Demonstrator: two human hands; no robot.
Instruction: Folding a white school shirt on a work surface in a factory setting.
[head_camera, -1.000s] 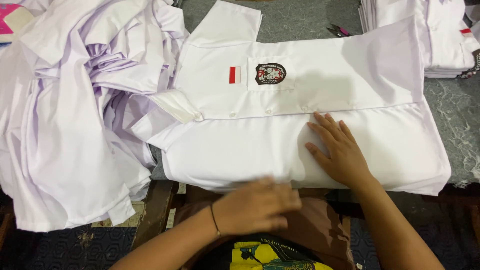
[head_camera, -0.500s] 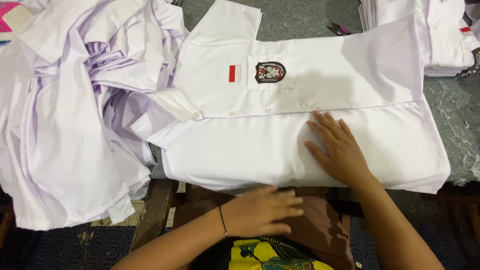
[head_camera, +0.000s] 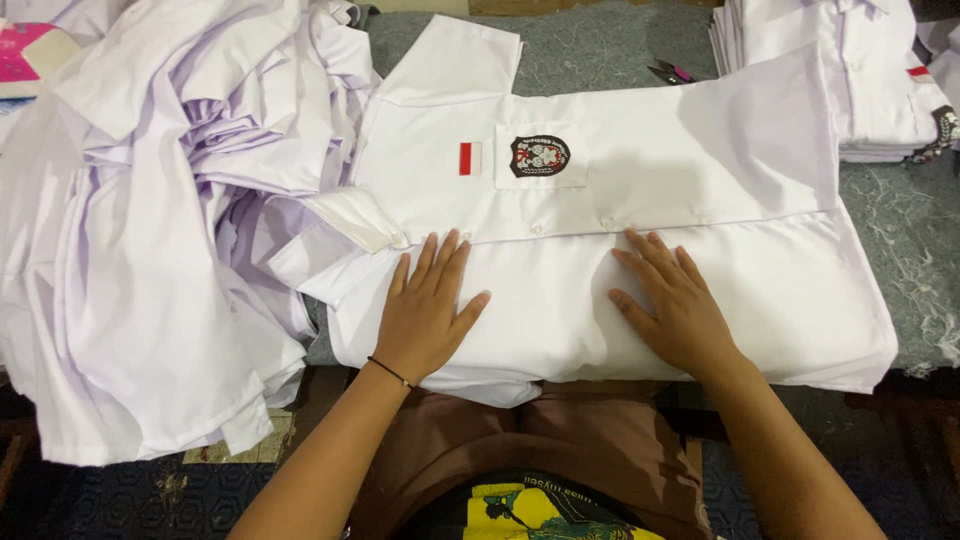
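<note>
A white short-sleeved shirt (head_camera: 700, 170) lies buttoned and face up across the grey table, collar to the left. Its chest pocket carries a dark embroidered badge (head_camera: 540, 156), with a small red and white patch (head_camera: 470, 158) beside it. My left hand (head_camera: 428, 310) lies flat, fingers apart, on the near half of the shirt, close to the collar. My right hand (head_camera: 672, 305) presses flat on the same half, just below the button line. Neither hand holds anything.
A big loose heap of white shirts (head_camera: 160, 220) fills the left side. A neat stack of folded shirts (head_camera: 850, 70) stands at the back right. Small snips (head_camera: 668, 72) lie on the grey table cover (head_camera: 920, 240). The table's near edge is at my lap.
My left hand has come up from below the table edge and landed flat on the shirt near the collar. My right hand has stayed in place on the shirt.
</note>
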